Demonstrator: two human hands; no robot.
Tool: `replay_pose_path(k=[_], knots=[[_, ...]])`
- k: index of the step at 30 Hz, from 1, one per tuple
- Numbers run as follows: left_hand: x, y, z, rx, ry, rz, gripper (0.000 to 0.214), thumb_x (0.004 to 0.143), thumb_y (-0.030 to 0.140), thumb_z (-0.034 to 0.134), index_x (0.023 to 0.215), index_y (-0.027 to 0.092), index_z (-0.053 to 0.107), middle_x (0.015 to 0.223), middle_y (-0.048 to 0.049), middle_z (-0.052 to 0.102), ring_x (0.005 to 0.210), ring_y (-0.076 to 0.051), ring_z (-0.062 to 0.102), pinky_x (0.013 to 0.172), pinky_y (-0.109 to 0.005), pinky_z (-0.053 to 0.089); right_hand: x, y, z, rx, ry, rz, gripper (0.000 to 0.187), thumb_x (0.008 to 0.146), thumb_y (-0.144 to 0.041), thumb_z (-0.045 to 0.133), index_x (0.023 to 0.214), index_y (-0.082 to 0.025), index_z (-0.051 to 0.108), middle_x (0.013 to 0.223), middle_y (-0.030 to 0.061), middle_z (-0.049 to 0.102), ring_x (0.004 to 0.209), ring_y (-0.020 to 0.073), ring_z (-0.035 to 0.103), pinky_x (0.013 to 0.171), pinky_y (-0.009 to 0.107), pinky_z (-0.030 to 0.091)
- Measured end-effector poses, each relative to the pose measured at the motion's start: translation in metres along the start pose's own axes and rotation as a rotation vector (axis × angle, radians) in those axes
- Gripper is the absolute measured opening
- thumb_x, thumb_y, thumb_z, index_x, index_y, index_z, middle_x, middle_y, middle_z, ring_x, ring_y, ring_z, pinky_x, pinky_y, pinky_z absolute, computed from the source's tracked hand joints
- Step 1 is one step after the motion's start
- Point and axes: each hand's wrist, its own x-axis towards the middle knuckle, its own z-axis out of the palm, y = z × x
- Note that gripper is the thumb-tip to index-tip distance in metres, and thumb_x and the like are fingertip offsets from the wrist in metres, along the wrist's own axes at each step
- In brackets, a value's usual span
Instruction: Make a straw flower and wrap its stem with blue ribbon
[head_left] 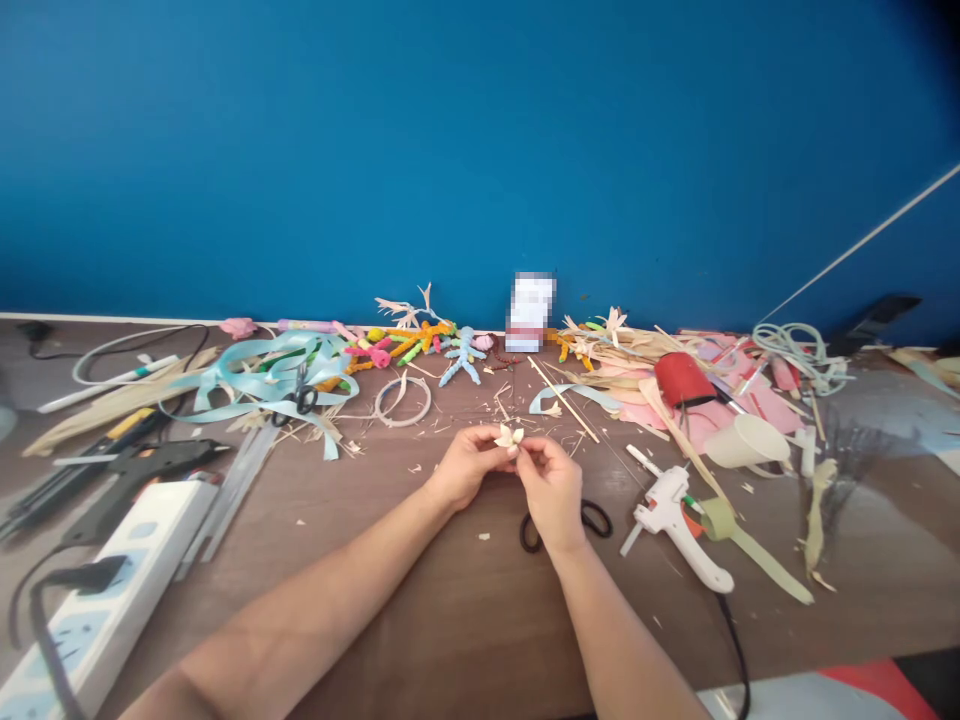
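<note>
My left hand (466, 465) and my right hand (553, 490) meet above the middle of the brown table (420, 590). Between their fingertips they pinch a small pale straw flower (509, 435) with pointed petals. Both hands are closed on it. Black-handled scissors (598, 519) lie on the table just under my right wrist, partly hidden by it. A white glue gun (679, 525) lies right of my right hand, its black cord running toward the near edge.
Light blue ribbon (262, 375) and black scissors (302, 397) lie at the back left. A black glue gun (142, 470) and white power strip (120, 590) sit at the left. Straw strips, a red cup (682, 378), a white cup (746, 440) and pink paper crowd the right.
</note>
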Motion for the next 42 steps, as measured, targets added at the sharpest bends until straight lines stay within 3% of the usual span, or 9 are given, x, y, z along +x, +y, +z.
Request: replay_pose_path(k=[11, 17, 22, 28, 33, 38, 42], knots=[[0.000, -0.002, -0.003, 0.066, -0.019, 0.101, 0.016, 0.057, 0.022, 0.072, 0.068, 0.013, 0.066, 0.074, -0.0014, 0.057, 0.066, -0.011, 0.053, 0.059, -0.023, 0.046, 0.000, -0.001, -0.001, -0.094, 0.017, -0.088, 0.003, 0.074, -0.018, 0.053, 0.076, -0.018, 0.055, 0.071, 0.0014, 0.060, 0.060, 0.0132, 0.059, 0.057, 0.025, 0.051], [0.000, 0.001, -0.002, 0.221, -0.019, 0.245, 0.013, 0.061, 0.024, 0.069, 0.066, 0.013, 0.066, 0.074, -0.0027, 0.055, 0.063, -0.009, 0.049, 0.056, -0.021, 0.041, -0.001, -0.001, -0.001, -0.137, -0.002, -0.104, 0.002, 0.074, -0.017, 0.052, 0.075, -0.018, 0.053, 0.070, 0.0017, 0.059, 0.063, 0.0140, 0.059, 0.058, 0.025, 0.049], [-0.001, 0.003, -0.001, 0.340, 0.001, 0.316, 0.013, 0.064, 0.026, 0.067, 0.062, 0.013, 0.065, 0.072, -0.0034, 0.057, 0.068, -0.012, 0.051, 0.064, -0.023, 0.041, -0.001, -0.003, 0.000, -0.104, 0.027, -0.103, 0.005, 0.073, -0.016, 0.051, 0.077, -0.018, 0.050, 0.073, 0.0019, 0.057, 0.066, 0.0136, 0.057, 0.055, 0.023, 0.048], [0.000, 0.000, -0.005, 0.423, 0.018, 0.305, 0.014, 0.066, 0.028, 0.064, 0.067, 0.013, 0.066, 0.068, -0.0031, 0.060, 0.066, -0.013, 0.052, 0.065, -0.024, 0.041, -0.002, -0.003, -0.001, -0.061, 0.034, -0.091, 0.011, 0.070, -0.013, 0.050, 0.079, -0.019, 0.048, 0.070, 0.0000, 0.052, 0.065, 0.0128, 0.054, 0.056, 0.023, 0.047], [0.002, -0.001, -0.005, 0.486, 0.021, 0.280, 0.016, 0.067, 0.029, 0.063, 0.068, 0.013, 0.066, 0.068, -0.0032, 0.061, 0.064, -0.013, 0.053, 0.063, -0.024, 0.042, 0.000, 0.003, -0.003, 0.122, -0.010, -0.017, 0.013, 0.069, -0.012, 0.049, 0.080, -0.019, 0.048, 0.072, -0.0006, 0.050, 0.064, 0.0123, 0.052, 0.055, 0.024, 0.046], [0.006, -0.001, -0.003, 0.501, -0.062, 0.234, 0.018, 0.067, 0.031, 0.064, 0.069, 0.013, 0.066, 0.067, -0.0031, 0.062, 0.063, -0.012, 0.052, 0.061, -0.023, 0.042, 0.007, 0.004, -0.011, 0.340, -0.082, 0.048, 0.014, 0.070, -0.017, 0.049, 0.083, -0.017, 0.053, 0.074, 0.0016, 0.053, 0.066, 0.0131, 0.051, 0.055, 0.024, 0.043], [0.011, -0.006, -0.005, 0.463, -0.078, 0.156, 0.020, 0.066, 0.031, 0.064, 0.071, 0.012, 0.066, 0.066, -0.0028, 0.061, 0.059, -0.011, 0.051, 0.059, -0.022, 0.042, 0.012, 0.003, -0.020, 0.319, -0.082, 0.027, 0.021, 0.070, -0.019, 0.049, 0.091, -0.017, 0.054, 0.077, 0.0018, 0.050, 0.067, 0.0129, 0.048, 0.056, 0.025, 0.041]])
